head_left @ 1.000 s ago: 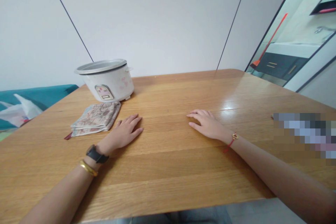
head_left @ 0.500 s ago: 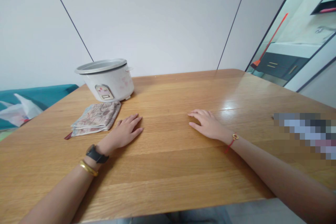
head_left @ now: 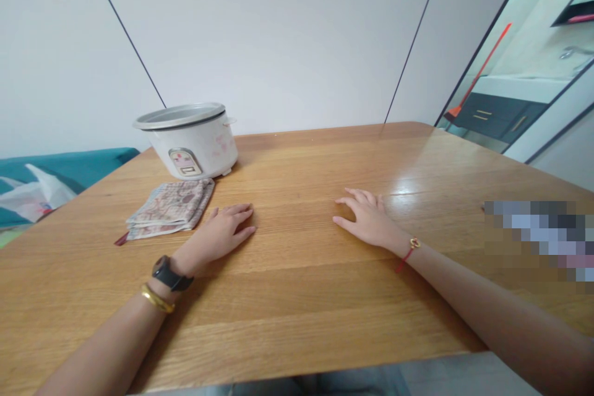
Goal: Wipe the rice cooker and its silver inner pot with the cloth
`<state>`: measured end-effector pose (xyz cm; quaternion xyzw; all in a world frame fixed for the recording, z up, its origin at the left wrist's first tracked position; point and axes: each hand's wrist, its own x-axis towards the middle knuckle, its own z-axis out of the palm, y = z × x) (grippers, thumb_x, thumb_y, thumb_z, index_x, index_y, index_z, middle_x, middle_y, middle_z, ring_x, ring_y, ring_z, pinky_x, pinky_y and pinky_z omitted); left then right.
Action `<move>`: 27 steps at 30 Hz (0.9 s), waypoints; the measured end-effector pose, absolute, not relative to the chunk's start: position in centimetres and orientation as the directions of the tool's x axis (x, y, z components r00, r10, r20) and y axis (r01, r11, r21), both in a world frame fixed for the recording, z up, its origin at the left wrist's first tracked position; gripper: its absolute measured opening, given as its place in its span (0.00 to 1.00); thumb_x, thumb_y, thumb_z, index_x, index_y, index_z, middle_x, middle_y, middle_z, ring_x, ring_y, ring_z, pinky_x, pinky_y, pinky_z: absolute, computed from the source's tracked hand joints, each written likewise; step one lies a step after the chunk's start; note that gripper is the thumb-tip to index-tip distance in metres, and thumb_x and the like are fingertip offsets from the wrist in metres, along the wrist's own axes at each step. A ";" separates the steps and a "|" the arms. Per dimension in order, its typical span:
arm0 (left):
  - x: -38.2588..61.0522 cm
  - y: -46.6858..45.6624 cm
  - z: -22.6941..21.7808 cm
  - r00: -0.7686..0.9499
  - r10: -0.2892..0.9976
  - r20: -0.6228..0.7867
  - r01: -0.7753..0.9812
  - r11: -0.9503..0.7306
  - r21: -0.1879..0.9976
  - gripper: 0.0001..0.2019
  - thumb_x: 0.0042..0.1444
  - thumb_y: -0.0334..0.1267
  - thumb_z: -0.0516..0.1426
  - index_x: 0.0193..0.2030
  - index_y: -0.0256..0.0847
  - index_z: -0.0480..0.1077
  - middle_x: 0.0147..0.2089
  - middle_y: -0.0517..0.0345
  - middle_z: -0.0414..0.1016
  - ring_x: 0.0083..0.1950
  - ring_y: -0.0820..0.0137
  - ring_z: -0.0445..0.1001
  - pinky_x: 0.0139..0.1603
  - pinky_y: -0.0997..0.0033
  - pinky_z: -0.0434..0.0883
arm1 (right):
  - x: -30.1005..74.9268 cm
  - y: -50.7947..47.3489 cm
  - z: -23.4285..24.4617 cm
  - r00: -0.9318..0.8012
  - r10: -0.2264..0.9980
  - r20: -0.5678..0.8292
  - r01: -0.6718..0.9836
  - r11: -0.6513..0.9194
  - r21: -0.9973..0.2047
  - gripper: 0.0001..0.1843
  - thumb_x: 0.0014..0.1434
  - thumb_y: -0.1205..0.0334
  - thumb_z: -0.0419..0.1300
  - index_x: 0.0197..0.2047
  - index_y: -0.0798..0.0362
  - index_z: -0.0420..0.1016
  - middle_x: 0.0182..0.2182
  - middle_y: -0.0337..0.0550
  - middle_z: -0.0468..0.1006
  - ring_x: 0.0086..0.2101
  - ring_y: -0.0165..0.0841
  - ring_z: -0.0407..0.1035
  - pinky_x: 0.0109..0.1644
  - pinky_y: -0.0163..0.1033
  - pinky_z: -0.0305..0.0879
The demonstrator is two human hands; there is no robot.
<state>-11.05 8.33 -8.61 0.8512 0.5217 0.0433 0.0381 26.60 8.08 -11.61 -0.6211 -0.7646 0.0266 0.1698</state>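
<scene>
As we look, our open, empty left hand (head_left: pixel 218 235) sits just beside what seems a folded flowery cloth (head_left: pixel 169 209), nearer than our open, empty right hand (head_left: pixel 366 219).

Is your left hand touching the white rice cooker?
Apart. The head view shows the left hand resting on the wooden table, with bare wood between its fingertips and the white rice cooker, which stands farther back.

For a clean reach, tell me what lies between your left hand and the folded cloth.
Nothing visible does: the left hand rests on the wooden tabletop right beside the folded patterned cloth.
</scene>
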 end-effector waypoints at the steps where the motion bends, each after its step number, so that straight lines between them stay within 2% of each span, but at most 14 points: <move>1: -11.1 8.3 -8.6 0.459 0.887 0.040 0.879 -0.460 0.121 0.25 0.68 0.53 0.49 0.65 0.44 0.71 0.72 0.48 0.64 0.71 0.54 0.64 0.73 0.43 0.56 | 26.6 8.1 -11.7 -0.166 0.959 0.228 0.940 0.224 -0.258 0.22 0.63 0.46 0.58 0.57 0.46 0.75 0.68 0.51 0.64 0.67 0.54 0.53 0.68 0.74 0.43; 8: -10.9 8.2 -8.4 0.516 0.853 0.081 0.840 -0.522 0.146 0.18 0.66 0.45 0.52 0.57 0.45 0.75 0.71 0.51 0.66 0.70 0.59 0.66 0.72 0.53 0.59 | 26.8 8.4 -11.7 -0.124 0.969 0.213 0.947 0.180 -0.267 0.16 0.61 0.60 0.56 0.51 0.47 0.76 0.66 0.49 0.66 0.67 0.51 0.54 0.68 0.72 0.45; 12: -10.7 8.1 -8.3 0.517 0.852 0.079 0.843 -0.523 0.127 0.16 0.66 0.44 0.51 0.54 0.45 0.75 0.70 0.51 0.67 0.69 0.60 0.67 0.71 0.53 0.61 | 26.9 8.5 -12.0 -0.116 0.965 0.234 0.948 0.177 -0.263 0.17 0.63 0.56 0.56 0.53 0.48 0.76 0.66 0.51 0.67 0.66 0.52 0.55 0.68 0.73 0.45; 15: -10.8 8.2 -8.4 0.489 0.868 0.084 0.864 -0.495 0.089 0.18 0.65 0.42 0.50 0.56 0.43 0.75 0.71 0.48 0.66 0.69 0.58 0.67 0.71 0.52 0.62 | 27.0 8.5 -12.2 -0.120 0.960 0.253 0.946 0.188 -0.265 0.19 0.64 0.53 0.56 0.55 0.48 0.75 0.65 0.52 0.68 0.65 0.53 0.56 0.67 0.72 0.46; 19: -11.2 8.4 -8.5 0.445 0.891 0.087 0.890 -0.451 0.070 0.21 0.63 0.40 0.49 0.60 0.41 0.73 0.71 0.47 0.65 0.69 0.56 0.67 0.71 0.52 0.62 | 27.1 8.5 -12.0 -0.114 0.958 0.263 0.944 0.186 -0.271 0.16 0.63 0.57 0.55 0.51 0.47 0.77 0.64 0.50 0.69 0.65 0.52 0.56 0.67 0.73 0.45; 23: -11.3 8.5 -8.3 0.426 0.900 0.096 0.897 -0.434 0.084 0.19 0.62 0.38 0.49 0.55 0.42 0.75 0.70 0.49 0.67 0.69 0.57 0.68 0.71 0.55 0.62 | 27.2 8.6 -11.9 -0.123 0.957 0.264 0.939 0.198 -0.281 0.14 0.61 0.60 0.54 0.47 0.47 0.77 0.63 0.49 0.70 0.64 0.51 0.58 0.67 0.71 0.49; 27: -11.2 8.4 -8.3 0.430 0.897 0.103 0.895 -0.439 0.083 0.17 0.63 0.40 0.49 0.52 0.42 0.75 0.70 0.48 0.67 0.68 0.57 0.68 0.71 0.54 0.62 | 27.3 8.6 -11.9 -0.123 0.956 0.265 0.941 0.197 -0.275 0.15 0.63 0.55 0.55 0.50 0.47 0.77 0.63 0.51 0.70 0.64 0.52 0.57 0.66 0.73 0.47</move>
